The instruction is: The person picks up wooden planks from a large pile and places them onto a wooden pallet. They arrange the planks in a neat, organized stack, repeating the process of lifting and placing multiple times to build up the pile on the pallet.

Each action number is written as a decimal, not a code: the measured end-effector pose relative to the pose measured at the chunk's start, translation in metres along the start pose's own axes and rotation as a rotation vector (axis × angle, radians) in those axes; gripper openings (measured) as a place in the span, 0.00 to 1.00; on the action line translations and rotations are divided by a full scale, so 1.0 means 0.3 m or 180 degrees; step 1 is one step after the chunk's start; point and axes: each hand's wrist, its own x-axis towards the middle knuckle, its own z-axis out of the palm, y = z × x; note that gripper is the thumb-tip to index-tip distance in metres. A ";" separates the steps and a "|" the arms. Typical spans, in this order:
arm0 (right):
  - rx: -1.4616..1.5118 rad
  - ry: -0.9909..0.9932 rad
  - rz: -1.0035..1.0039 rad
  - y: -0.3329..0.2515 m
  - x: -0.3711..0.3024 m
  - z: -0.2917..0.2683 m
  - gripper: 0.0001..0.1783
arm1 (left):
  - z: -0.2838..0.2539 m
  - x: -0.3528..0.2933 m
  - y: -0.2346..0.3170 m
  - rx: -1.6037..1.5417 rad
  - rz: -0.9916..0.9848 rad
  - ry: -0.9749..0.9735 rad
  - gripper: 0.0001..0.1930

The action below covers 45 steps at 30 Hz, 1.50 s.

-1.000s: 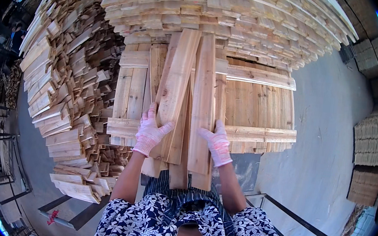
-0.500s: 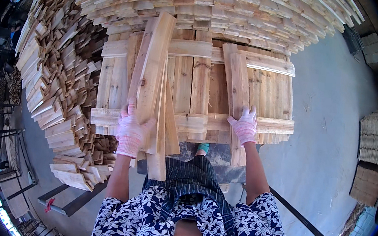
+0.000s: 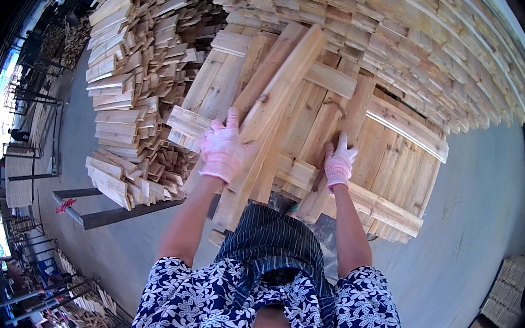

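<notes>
Over the pale slatted wooden panel (image 3: 397, 162), my pink-gloved left hand (image 3: 224, 151), fingers spread, held long tan boards (image 3: 286, 80); my right hand (image 3: 339, 162), fingers half-curled, held a narrow tan plank (image 3: 316, 198). Grey floor (image 3: 472, 205) lay right of the panel.

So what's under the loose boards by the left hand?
Around the boards, a slatted wooden panel with crosspieces shows beneath; the part directly under them and the left hand is covered.

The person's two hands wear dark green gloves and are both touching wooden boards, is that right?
Not the colour: the head view shows pale pink-and-white gloves on the left hand and right hand. Both are touching wooden boards.
</notes>
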 end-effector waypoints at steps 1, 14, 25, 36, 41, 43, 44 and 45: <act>0.0159 -0.0026 -0.0063 0.013 0.010 0.002 0.31 | -0.007 -0.031 0.041 0.0212 0.0124 0.0209 0.51; 0.2360 -0.1138 -0.0175 -0.487 -0.143 -0.063 0.58 | 0.085 -0.097 0.085 -0.2022 0.1243 -0.0656 0.30; 0.0117 -0.0052 -0.0213 0.019 -0.005 -0.302 0.57 | -0.065 0.109 -0.008 -0.1088 0.0863 0.0360 0.40; -0.0525 0.0180 -0.0049 0.326 0.058 -0.339 0.47 | 0.235 0.300 -0.060 -0.1849 0.0789 0.0507 0.38; -0.1020 0.0007 0.0267 0.307 -0.030 -0.296 0.51 | 0.146 0.228 -0.240 -0.2762 0.0503 0.0503 0.38; -0.0706 0.0043 0.0149 0.375 -0.030 -0.300 0.53 | 0.041 0.120 -0.237 -0.2452 0.0526 0.0660 0.37; -0.0526 0.0080 0.0109 0.395 -0.034 -0.296 0.53 | -0.013 0.069 -0.222 -0.2288 0.0569 0.0744 0.36; -0.0584 0.0068 0.0323 0.372 -0.039 -0.310 0.51 | -0.024 0.035 -0.225 -0.2432 0.0567 0.0633 0.36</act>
